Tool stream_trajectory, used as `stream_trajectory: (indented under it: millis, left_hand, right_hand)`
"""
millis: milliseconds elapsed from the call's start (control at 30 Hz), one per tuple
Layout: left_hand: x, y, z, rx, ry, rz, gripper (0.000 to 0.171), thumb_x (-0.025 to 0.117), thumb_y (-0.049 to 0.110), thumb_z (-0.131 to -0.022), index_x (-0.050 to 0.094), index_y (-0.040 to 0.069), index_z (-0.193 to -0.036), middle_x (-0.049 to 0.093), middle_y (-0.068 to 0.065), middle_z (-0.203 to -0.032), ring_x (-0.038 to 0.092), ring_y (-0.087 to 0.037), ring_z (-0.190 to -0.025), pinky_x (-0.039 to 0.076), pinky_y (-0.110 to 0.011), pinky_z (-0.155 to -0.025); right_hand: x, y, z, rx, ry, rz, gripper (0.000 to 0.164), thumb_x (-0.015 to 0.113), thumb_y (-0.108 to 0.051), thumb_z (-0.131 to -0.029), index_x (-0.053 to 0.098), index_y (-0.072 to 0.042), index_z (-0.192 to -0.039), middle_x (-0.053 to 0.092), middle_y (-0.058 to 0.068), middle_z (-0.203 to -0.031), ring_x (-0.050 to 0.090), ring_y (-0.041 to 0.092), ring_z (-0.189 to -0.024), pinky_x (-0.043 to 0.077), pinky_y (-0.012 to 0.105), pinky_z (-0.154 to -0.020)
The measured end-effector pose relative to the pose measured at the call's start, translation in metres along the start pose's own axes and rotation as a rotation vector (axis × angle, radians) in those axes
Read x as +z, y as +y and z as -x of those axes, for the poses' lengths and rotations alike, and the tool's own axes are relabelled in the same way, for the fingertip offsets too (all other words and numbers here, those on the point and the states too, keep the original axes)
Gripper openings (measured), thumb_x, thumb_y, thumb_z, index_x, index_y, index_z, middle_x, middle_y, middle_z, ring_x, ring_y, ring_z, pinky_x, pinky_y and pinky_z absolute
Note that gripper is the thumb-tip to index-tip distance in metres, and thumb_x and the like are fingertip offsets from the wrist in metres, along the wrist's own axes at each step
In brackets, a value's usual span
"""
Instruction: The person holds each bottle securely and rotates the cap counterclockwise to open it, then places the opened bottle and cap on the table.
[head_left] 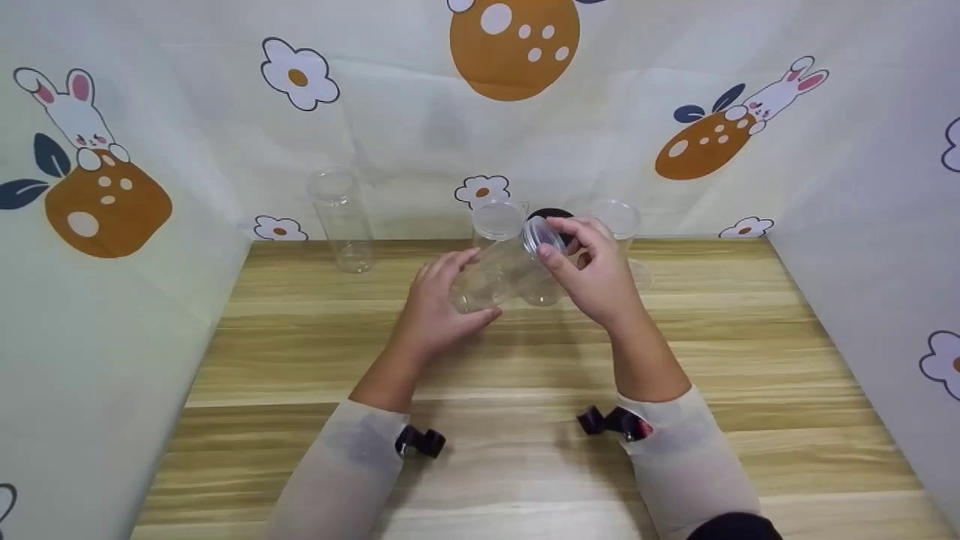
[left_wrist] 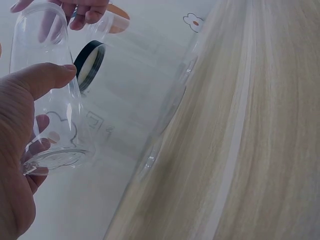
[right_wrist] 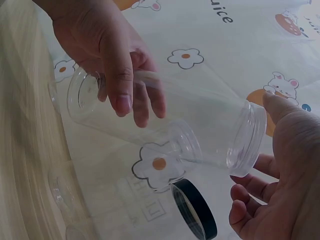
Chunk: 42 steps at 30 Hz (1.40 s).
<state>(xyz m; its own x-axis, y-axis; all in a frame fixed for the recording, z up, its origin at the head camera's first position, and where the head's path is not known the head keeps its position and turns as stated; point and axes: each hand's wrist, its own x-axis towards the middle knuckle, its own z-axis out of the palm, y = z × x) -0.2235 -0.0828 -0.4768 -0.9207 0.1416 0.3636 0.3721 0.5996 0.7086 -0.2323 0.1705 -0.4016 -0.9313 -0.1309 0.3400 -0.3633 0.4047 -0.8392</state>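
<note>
A clear plastic jar (head_left: 504,268) lies tilted between both hands above the table, its lidded end raised toward the right. My left hand (head_left: 442,307) grips it near the base; in the left wrist view the thumb crosses the front of the jar (left_wrist: 55,115) and fingers show behind it. With thumb and fingers, my right hand (head_left: 600,270) pinches the clear ridged lid (right_wrist: 247,142) at the other end. Right behind the held jar stand a clear-lidded jar (head_left: 499,219) and one with a black lid (right_wrist: 195,210); their lower parts are partly hidden.
Another clear jar (head_left: 345,229) stands alone at the back left of the wooden table (head_left: 495,480). To the right of the black-lidded jar is one more clear jar (head_left: 619,217), partly behind the right hand. A patterned sheet (head_left: 405,112) hangs along the table's back edge.
</note>
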Motion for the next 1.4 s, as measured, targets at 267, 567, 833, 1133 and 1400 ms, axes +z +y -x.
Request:
stream_trajectory:
  millis: [267, 567, 833, 1133, 1400]
  left_hand:
    - [-0.0003, 0.0013, -0.0002, -0.018, -0.004, -0.01, 0.092, 0.098, 0.044, -0.072, 0.056, 0.031, -0.153, 0.062, 0.005, -0.15, 0.053, -0.025, -0.143, 0.04, -0.054, -0.124]
    - [-0.0003, 0.002, 0.0002, -0.024, -0.009, -0.004, 0.09, 0.097, 0.046, -0.074, 0.056, 0.03, -0.152, 0.062, 0.004, -0.149, 0.053, -0.025, -0.144, 0.039, -0.056, -0.125]
    - [-0.0004, 0.0026, 0.0008, -0.042, -0.011, -0.014, 0.091, 0.095, 0.049, -0.073, 0.056, 0.032, -0.153, 0.059, 0.002, -0.154, 0.05, -0.028, -0.146, 0.039, -0.058, -0.124]
    - [0.0004, 0.0024, 0.0006, -0.035, -0.01, -0.016, 0.091, 0.095, 0.05, -0.074, 0.055, 0.032, -0.153, 0.06, 0.002, -0.153, 0.051, -0.027, -0.146, 0.039, -0.058, -0.125]
    - [0.0002, 0.004, 0.0018, -0.042, -0.017, -0.01, 0.092, 0.095, 0.051, -0.073, 0.055, 0.033, -0.154, 0.059, 0.003, -0.154, 0.05, -0.027, -0.146, 0.038, -0.059, -0.124]
  right_hand:
    - [0.0001, 0.0013, 0.0012, -0.115, -0.049, -0.11, 0.044, 0.067, -0.006, -0.096, 0.072, -0.013, -0.139, 0.065, 0.003, -0.149, 0.059, 0.019, -0.115, 0.05, 0.025, -0.088]
    - [0.0009, 0.0012, 0.002, -0.16, -0.051, -0.143, 0.051, 0.062, 0.004, -0.09, 0.073, -0.011, -0.138, 0.064, 0.005, -0.151, 0.06, 0.019, -0.124, 0.051, 0.026, -0.092]
    - [0.0006, 0.0007, 0.0017, -0.144, -0.004, -0.137, 0.048, 0.07, -0.02, -0.093, 0.07, -0.01, -0.14, 0.062, 0.008, -0.151, 0.059, 0.023, -0.118, 0.05, 0.029, -0.094]
    - [0.0009, 0.0021, -0.001, -0.017, 0.035, -0.033, 0.049, 0.077, -0.035, -0.095, 0.07, -0.014, -0.139, 0.063, 0.006, -0.133, 0.055, 0.019, -0.101, 0.044, 0.025, -0.073]
    - [0.0013, 0.0009, 0.0008, -0.027, -0.019, -0.049, 0.046, 0.08, -0.03, -0.096, 0.07, -0.019, -0.14, 0.061, 0.003, -0.135, 0.055, 0.024, -0.104, 0.045, 0.025, -0.077]
